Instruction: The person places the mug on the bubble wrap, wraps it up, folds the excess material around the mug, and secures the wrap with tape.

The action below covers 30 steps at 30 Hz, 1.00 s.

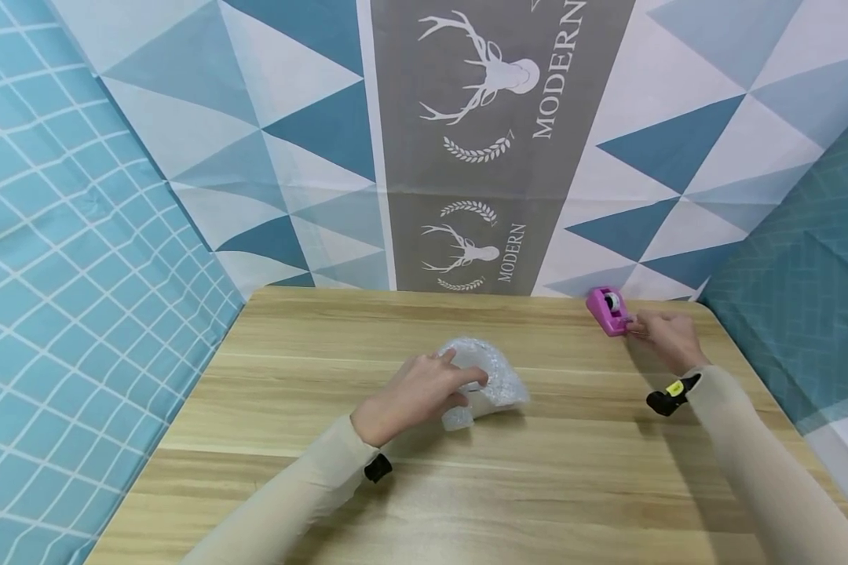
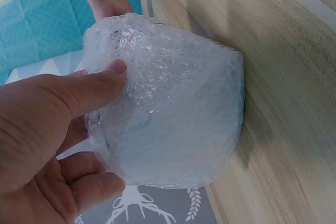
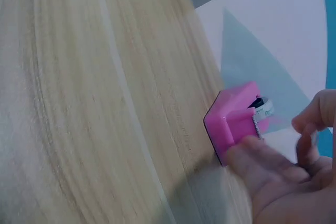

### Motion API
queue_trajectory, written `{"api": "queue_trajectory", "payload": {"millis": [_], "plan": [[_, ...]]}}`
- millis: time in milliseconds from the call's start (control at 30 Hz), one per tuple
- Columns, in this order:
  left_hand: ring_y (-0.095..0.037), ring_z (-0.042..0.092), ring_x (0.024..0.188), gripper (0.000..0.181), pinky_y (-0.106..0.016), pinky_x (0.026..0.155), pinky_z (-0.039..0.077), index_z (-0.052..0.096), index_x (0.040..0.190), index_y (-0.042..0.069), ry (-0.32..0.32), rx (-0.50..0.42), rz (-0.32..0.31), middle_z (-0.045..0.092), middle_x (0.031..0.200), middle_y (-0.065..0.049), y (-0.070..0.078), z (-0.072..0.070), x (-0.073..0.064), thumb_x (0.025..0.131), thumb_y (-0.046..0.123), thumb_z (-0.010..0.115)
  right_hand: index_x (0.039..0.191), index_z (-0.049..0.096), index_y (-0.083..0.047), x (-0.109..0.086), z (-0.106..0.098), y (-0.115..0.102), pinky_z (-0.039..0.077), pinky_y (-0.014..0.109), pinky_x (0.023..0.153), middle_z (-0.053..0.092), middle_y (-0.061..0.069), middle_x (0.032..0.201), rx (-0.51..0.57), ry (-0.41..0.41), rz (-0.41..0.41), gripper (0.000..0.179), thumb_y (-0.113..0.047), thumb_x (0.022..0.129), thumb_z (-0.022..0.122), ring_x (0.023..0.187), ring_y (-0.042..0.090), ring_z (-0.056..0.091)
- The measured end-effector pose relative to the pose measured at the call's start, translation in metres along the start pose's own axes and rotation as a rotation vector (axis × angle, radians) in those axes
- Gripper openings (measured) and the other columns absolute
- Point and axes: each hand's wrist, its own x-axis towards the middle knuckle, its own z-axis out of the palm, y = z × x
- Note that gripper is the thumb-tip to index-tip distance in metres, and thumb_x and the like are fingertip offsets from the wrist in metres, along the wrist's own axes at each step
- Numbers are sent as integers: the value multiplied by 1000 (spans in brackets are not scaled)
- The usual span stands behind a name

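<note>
A roundish bundle in clear bubble wrap sits on the wooden table, near its middle. What the wrap covers is hidden. My left hand holds the bundle from its left side. In the left wrist view the thumb presses on the wrap, with the other fingers bent around the edge and partly behind it. At the table's back right stands a pink tape dispenser with a small roll in it. My right hand reaches to its cutter end. In the right wrist view, blurred straight fingers touch the dispenser.
The wooden table meets a patterned wall cloth along its back edge. A blue gridded cloth hangs on the left, and a teal one on the right. Both wrists carry small black devices.
</note>
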Motion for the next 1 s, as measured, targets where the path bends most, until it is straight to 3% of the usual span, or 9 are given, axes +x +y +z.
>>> {"api": "queue_trajectory", "payload": {"millis": [100,200,300,400,467,600,767,1000], "plan": [[-26,75,96,37,-27,54,54,70,119,26,-2,-8,-4,77,101,13,0,-1,-1,85,25,84,159,18,9,-3,-2,-1,50,39,110,33,35,159,36,-51,27,76,-44,107,34,139,39,52],[-29,75,102,37,-30,57,58,70,119,26,-2,-7,-5,77,101,12,0,-1,-1,85,26,84,155,31,8,-7,-3,2,61,32,94,52,32,143,-24,-15,37,76,-50,106,37,110,25,71],[-30,74,104,38,-31,58,58,69,119,25,-1,-8,-7,77,101,12,0,0,-1,84,26,84,131,52,7,-8,-2,4,63,27,77,72,16,112,-56,27,74,65,-51,103,41,85,9,72],[-28,75,101,38,-30,57,57,69,119,26,-2,-6,-11,77,100,13,-1,0,-1,84,27,85,106,54,0,-7,-1,4,63,29,72,75,2,89,-67,27,135,55,-54,102,43,77,10,72],[-26,75,98,38,-28,55,56,69,118,26,-1,0,-11,77,100,13,-1,1,-1,83,28,85,101,54,-2,-7,0,4,62,30,69,75,1,83,-81,19,159,56,-57,101,43,76,12,71],[-21,73,90,38,-26,52,52,69,118,27,-1,7,-9,76,100,14,0,0,-1,83,28,85,109,55,3,-4,1,6,61,31,66,75,4,81,-120,19,170,65,-61,100,44,73,15,70],[-24,75,96,38,-28,54,55,69,118,27,-1,2,-10,76,101,15,0,0,-1,83,28,85,124,55,8,-2,0,11,62,31,67,72,3,79,-150,35,169,83,-69,95,50,72,14,71],[-29,75,103,38,-30,57,57,69,119,26,-9,-8,-9,77,103,13,-1,0,0,84,27,84,108,64,5,-2,1,11,60,29,63,70,3,72,-230,85,173,84,-76,89,55,67,14,67]]}}
